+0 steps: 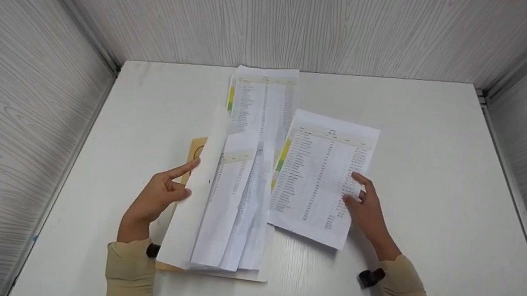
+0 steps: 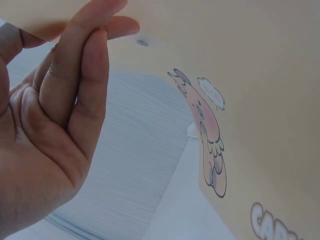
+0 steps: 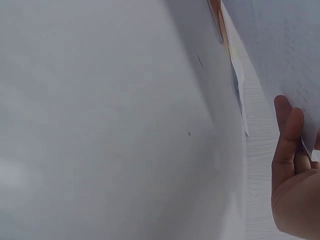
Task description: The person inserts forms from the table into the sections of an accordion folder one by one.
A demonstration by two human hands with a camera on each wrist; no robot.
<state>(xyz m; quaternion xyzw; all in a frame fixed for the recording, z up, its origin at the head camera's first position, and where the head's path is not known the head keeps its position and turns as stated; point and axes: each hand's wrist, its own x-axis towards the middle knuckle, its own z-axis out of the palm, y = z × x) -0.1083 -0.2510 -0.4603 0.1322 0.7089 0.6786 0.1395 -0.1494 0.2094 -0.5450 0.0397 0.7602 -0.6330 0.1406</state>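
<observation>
My left hand pinches the raised cover of a file folder between thumb and fingers. That cover is white inside; its tan outside, with a pink cartoon figure and lettering, shows in the left wrist view. Several printed sheets stand loosely fanned inside the folder. To the right, my right hand grips a printed sheet by its right edge, thumb on the printed face. This sheet is tilted, with yellow and green marks along its left side. The right wrist view shows fingers behind the sheet.
Another printed sheet with coloured marks lies behind the folder, close to the back wall. The white tabletop has wood-grain panels at its back and both sides. A dark band sits at the right sleeve.
</observation>
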